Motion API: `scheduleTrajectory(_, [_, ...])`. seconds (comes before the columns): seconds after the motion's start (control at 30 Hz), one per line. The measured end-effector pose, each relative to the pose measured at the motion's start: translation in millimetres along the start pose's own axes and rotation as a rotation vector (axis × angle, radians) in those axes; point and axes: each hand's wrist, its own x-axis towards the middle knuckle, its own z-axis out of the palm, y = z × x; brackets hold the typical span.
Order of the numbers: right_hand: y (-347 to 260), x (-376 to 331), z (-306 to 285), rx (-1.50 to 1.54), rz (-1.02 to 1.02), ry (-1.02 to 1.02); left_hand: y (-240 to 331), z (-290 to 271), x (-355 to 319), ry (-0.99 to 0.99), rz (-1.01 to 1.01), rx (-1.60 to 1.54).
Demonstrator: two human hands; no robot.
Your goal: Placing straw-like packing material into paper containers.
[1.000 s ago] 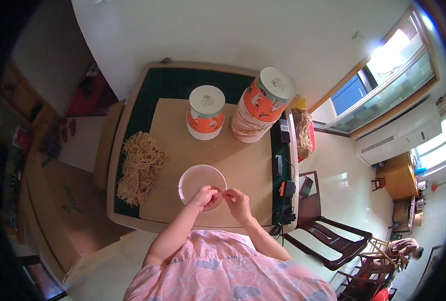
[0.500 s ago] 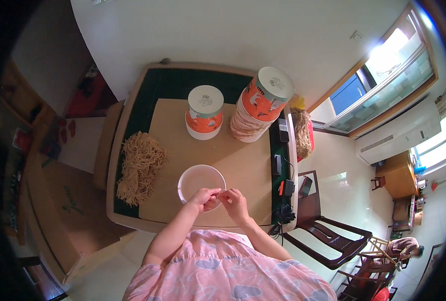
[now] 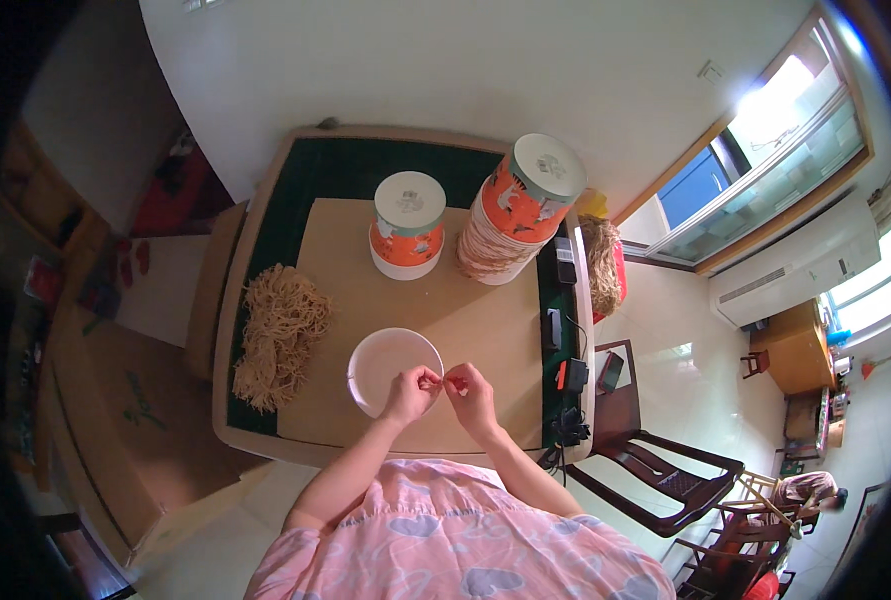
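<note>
A white round paper bucket (image 3: pixel 380 352) stands mouth up near the front of the table. At its right rim my left hand (image 3: pixel 413 394) is closed in a pinch, the wrist over the bucket's near side. My right hand (image 3: pixel 469 396) pinches just beside it, outside the rim, fingertips almost meeting the left ones. What the fingertips hold is too small to make out. To the left lies a loose heap of tan strings (image 3: pixel 277 335). Behind, an upside-down orange and white bucket (image 3: pixel 407 226) stands beside a taller bucket stack (image 3: pixel 521 205) with tan strings around its lower part.
Brown cardboard (image 3: pixel 350 290) covers most of the green-topped table (image 3: pixel 330 165). Chargers and cables (image 3: pixel 570 375) line the right edge. A red container of tan strands (image 3: pixel 603 265) and a dark chair (image 3: pixel 655 470) stand right of the table; a large carton (image 3: pixel 130 420) stands left.
The bucket has shifted slightly left. My hands have turned upward a little at its rim, the fingertips still close together and pinched.
</note>
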Motion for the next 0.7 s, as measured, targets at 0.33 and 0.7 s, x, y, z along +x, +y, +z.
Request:
scheduleTrajectory(0.33, [4, 7, 10, 0.259, 0.253, -0.004, 19, -15, -13, 0.069, 0.236, 0.232])
scheduleTrajectory(0.7, [-11, 10, -2, 0.194, 0.145, -0.227, -1, -13, -12, 0.074, 0.061, 0.049])
